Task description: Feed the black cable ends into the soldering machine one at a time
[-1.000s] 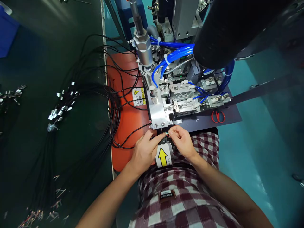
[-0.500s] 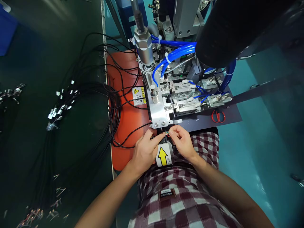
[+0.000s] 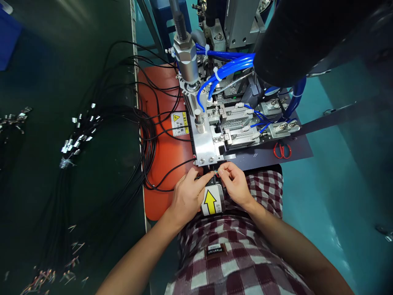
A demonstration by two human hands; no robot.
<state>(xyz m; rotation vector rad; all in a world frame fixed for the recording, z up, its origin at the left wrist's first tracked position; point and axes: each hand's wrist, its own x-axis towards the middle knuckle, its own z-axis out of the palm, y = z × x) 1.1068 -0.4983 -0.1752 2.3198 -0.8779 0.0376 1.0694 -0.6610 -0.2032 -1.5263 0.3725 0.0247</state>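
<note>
At the front end of the machine, thin coloured wires point(image 3: 216, 174) show between my fingertips. My right hand point(image 3: 236, 183) is closed, thumb and forefinger pinching the wire ends. My left hand point(image 3: 188, 194) comes in from the other side with its forefinger stretched onto the same wires; its other fingers are curled, and their grip is partly hidden. Just below the fingertips is a plate with a yellow arrow label point(image 3: 211, 200). The metal block of the machine point(image 3: 205, 149) sits right above both hands.
Black cables point(image 3: 149, 143) loop over the orange board point(image 3: 167, 159) at the left. A tied bundle with silver connectors point(image 3: 73, 143) lies on the dark table. Red-handled scissors point(image 3: 282, 150) rest on the grey plate at right. Blue air tubes point(image 3: 230, 65) cross the machine.
</note>
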